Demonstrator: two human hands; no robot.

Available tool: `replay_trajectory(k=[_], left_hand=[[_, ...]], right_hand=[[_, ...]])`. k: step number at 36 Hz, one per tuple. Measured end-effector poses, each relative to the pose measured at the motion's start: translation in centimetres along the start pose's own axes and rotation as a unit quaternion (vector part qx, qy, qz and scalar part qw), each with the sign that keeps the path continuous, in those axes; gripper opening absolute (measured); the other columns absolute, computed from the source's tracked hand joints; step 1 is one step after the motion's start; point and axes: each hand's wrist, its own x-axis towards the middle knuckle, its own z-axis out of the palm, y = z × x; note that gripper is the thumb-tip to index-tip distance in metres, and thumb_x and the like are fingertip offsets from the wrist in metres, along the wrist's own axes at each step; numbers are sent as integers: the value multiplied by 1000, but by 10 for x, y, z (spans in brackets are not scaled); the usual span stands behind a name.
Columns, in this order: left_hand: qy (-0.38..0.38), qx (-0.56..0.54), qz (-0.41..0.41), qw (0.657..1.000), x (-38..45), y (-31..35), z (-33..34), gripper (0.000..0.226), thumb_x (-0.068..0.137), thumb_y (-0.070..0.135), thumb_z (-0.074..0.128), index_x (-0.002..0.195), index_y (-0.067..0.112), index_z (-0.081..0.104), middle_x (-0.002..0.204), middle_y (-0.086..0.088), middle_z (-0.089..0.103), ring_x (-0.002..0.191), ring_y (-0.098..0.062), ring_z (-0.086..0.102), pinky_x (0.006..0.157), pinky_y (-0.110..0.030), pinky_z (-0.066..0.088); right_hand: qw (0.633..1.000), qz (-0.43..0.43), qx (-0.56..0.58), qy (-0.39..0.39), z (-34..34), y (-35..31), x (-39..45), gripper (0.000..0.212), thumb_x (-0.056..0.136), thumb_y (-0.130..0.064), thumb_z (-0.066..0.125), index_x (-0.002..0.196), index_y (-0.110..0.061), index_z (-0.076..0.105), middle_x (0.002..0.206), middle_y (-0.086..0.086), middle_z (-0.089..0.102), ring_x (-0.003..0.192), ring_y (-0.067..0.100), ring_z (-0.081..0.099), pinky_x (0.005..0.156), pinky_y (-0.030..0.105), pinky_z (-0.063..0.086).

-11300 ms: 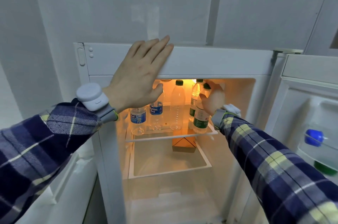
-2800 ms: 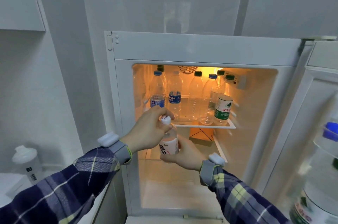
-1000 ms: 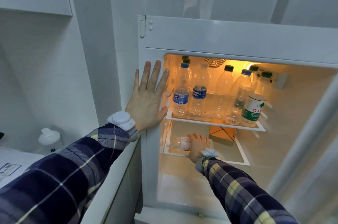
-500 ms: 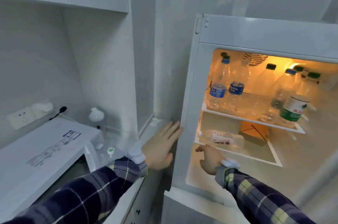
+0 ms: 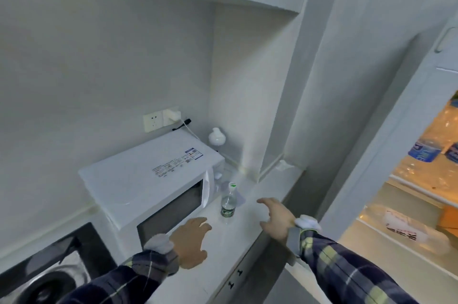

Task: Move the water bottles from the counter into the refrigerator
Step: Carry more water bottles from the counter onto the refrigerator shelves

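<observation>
Half a second ago both hands were at the refrigerator (image 5: pixel 386 145); one more bottle lies inside, so a fresh fetch begins. Left hand (image 5: pixel 190 241) hovers released over the counter (image 5: pixel 238 236). The water bottle (image 5: pixel 228 202) stands at its one o'clock, untouched. Right hand (image 5: pixel 277 219), spread and released, has it at ten o'clock.
</observation>
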Motion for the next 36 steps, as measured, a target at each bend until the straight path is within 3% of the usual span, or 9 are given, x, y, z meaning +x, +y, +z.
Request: replay_trajectory(k=[3,10,14,18,26,29,31,33,36], left_hand=[[7,-19,-69,997,-18,-34,6,67,96,38,56,158,29,31,169,10,17,155,-15,20,120,-34,29],[32,-67,-176,982,-55,-74,25,66,95,33,58,157,32,33,168,11,21,153,-15,26,120,-37,33],[48,-93,-209,972,-83,-94,42,68,87,35,59,152,36,38,161,14,30,140,-13,44,108,-33,45],[54,-109,-244,962,-117,-94,53,63,90,29,57,151,32,42,159,14,34,143,-12,40,114,-32,40],[65,-140,-301,941,-175,-71,84,58,89,31,59,146,26,49,152,9,44,136,-19,47,111,-35,43],[70,-155,-328,929,-192,-54,92,51,90,32,60,140,24,54,148,5,48,131,-21,50,108,-36,46],[68,-169,-345,921,-204,-45,101,55,90,30,60,144,25,51,151,7,45,133,-20,48,108,-35,46],[70,-178,-357,914,-215,-37,110,60,90,29,60,149,25,47,155,8,41,136,-17,45,109,-33,44],[69,-183,-378,905,-232,-26,119,62,90,29,61,150,26,46,155,9,40,136,-17,44,108,-34,45]], right_hand=[[999,-26,-18,-5,12,-29,26,75,83,-19,67,152,-27,37,157,0,34,134,21,50,105,31,43],[998,-14,-52,-20,32,-72,68,80,88,-18,63,157,-27,25,166,4,12,132,35,52,103,36,45],[996,6,-85,-2,38,-90,88,68,95,-23,58,157,-29,28,167,9,8,145,38,32,115,37,32],[993,-1,-110,-53,34,-96,114,84,85,-27,71,157,-25,27,164,13,11,147,40,24,117,46,30],[993,-38,-84,-77,55,-94,124,55,85,-13,72,137,-8,55,146,20,42,131,37,46,104,36,41],[992,-77,-73,-75,65,-98,115,32,83,-13,70,116,-10,68,126,18,61,115,34,59,94,33,47],[989,-116,-74,-57,74,-108,103,16,75,-17,72,90,-19,72,104,11,70,96,30,65,81,30,50],[984,-167,-44,-45,84,-120,83,15,69,-16,75,73,-23,63,90,7,67,80,30,63,71,30,48],[975,-216,1,-56,98,-143,53,15,72,-18,76,76,-23,63,86,1,57,75,26,59,68,31,46]])
